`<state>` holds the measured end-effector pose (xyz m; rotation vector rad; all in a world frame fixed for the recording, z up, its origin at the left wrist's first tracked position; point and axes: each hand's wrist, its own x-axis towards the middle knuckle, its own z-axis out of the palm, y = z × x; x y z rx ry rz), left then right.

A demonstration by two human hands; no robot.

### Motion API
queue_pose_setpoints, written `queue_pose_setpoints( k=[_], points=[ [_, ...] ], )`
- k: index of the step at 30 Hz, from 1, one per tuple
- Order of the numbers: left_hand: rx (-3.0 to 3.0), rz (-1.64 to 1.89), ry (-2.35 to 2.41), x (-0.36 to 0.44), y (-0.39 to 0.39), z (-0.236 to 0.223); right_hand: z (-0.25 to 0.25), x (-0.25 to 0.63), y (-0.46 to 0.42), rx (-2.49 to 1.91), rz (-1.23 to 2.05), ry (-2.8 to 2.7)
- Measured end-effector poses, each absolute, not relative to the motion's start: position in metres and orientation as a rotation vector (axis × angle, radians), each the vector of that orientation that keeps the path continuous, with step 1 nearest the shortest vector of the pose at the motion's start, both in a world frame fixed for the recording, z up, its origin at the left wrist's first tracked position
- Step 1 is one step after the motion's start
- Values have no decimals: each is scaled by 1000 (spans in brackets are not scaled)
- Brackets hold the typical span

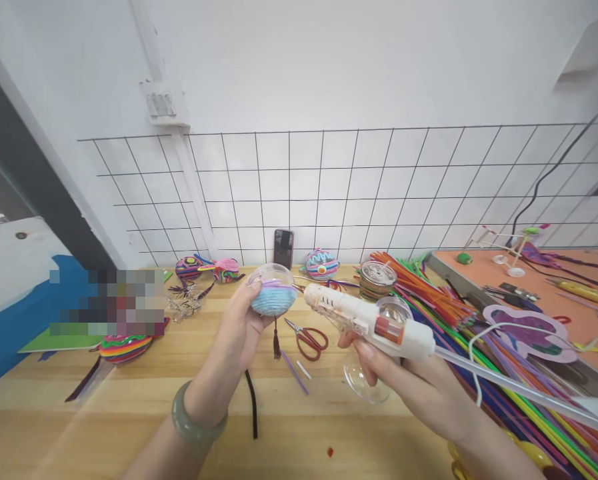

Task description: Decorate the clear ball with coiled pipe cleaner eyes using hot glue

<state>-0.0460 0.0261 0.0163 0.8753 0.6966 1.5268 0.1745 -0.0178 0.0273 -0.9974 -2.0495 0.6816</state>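
Note:
My left hand (243,323) is wrapped round a clear plastic ball (273,290) whose lower half is covered in light blue pipe cleaner, with a lilac strip above it. A dark tassel (277,343) hangs below the ball. In my right hand (403,373) is a white hot glue gun (363,317), a long clear glue stick (509,383) running out of its back. The gun's nozzle points left, close to the ball's right side; whether they touch I cannot tell. Under my right hand a clear plastic half-shell (363,383) lies on the table.
Red-handled scissors (311,342), a purple strip (295,372) and a black strip (252,403) lie on the wooden table. Colourful wrapped balls (321,265) and a phone (283,249) stand along the back. Bundled pipe cleaners (429,293) fill the right, beside an orange board (579,267).

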Motion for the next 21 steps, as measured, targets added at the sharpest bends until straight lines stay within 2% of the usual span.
queue_pose_setpoints(
  k=[11,21],
  points=[
    [799,1773,752,-74,37,25,24,159,-20,-1040,698,-2435],
    [887,1693,747,-64,31,22,-42,127,-17,-1090,633,-2799]
  ],
)
